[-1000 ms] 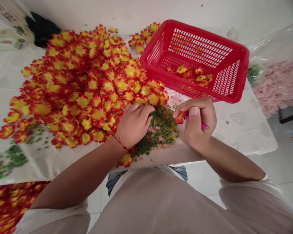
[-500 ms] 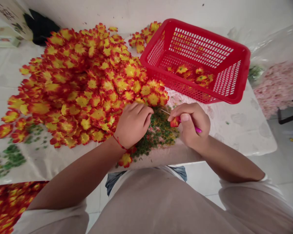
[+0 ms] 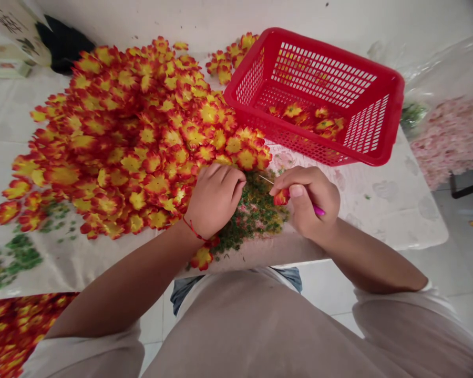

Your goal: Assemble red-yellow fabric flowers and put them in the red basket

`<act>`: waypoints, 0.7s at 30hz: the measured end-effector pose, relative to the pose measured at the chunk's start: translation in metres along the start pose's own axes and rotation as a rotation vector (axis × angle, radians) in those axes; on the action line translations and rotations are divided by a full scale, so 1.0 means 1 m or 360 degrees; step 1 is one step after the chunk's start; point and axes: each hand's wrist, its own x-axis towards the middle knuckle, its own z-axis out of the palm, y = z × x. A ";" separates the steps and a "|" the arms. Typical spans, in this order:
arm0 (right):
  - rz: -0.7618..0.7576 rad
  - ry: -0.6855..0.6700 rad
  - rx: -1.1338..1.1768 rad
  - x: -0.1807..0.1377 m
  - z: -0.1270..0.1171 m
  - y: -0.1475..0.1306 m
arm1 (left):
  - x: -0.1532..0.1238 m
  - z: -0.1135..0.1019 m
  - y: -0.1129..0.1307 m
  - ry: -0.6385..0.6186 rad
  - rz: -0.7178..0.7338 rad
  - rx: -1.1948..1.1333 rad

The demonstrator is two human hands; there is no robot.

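Observation:
A big heap of red and yellow fabric flowers point(image 3: 134, 131) covers the white table point(image 3: 398, 210). My left hand point(image 3: 215, 199) rests at the heap's near edge with its fingers curled, and what they hold is hidden. My right hand point(image 3: 309, 202) is closed on a thin needle tool with a pink handle point(image 3: 319, 211). Its metal tip points left toward my left hand. A red and yellow petal point(image 3: 280, 197) sits on the needle by my thumb. Between my hands lies a pile of small green and yellow pieces point(image 3: 256, 210).
A red plastic basket point(image 3: 390, 131) at the back right holds several flowers. More green bits point(image 3: 16, 257) lie at the table's left. Pink flowers point(image 3: 449, 136) sit beyond the right edge. A box point(image 3: 11, 31) stands at the far left corner. More red flowers point(image 3: 8, 331) lie below left.
My right hand has moved a little left and down toward my left hand, bringing the needle tip closer. The left hand has barely moved.

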 end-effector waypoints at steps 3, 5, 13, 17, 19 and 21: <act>-0.0029 -0.0003 -0.0003 0.001 0.000 0.000 | -0.001 0.002 -0.002 0.0204 0.0079 -0.0084; -0.0032 -0.0012 0.0006 0.001 -0.001 0.000 | -0.003 0.003 -0.002 0.0332 0.0124 -0.0162; -0.0031 -0.0033 0.0036 -0.001 -0.001 0.001 | -0.009 -0.012 0.007 0.0420 -0.0238 -0.0507; -0.0039 -0.0046 0.0038 0.000 -0.002 0.001 | -0.005 -0.014 0.005 0.0368 -0.0299 -0.0757; -0.0048 -0.0054 0.0038 0.000 -0.002 0.000 | -0.005 -0.012 0.003 0.0371 -0.0369 -0.0929; -0.0056 -0.0064 0.0045 0.000 -0.002 0.000 | -0.005 -0.010 0.003 0.0389 -0.0431 -0.1046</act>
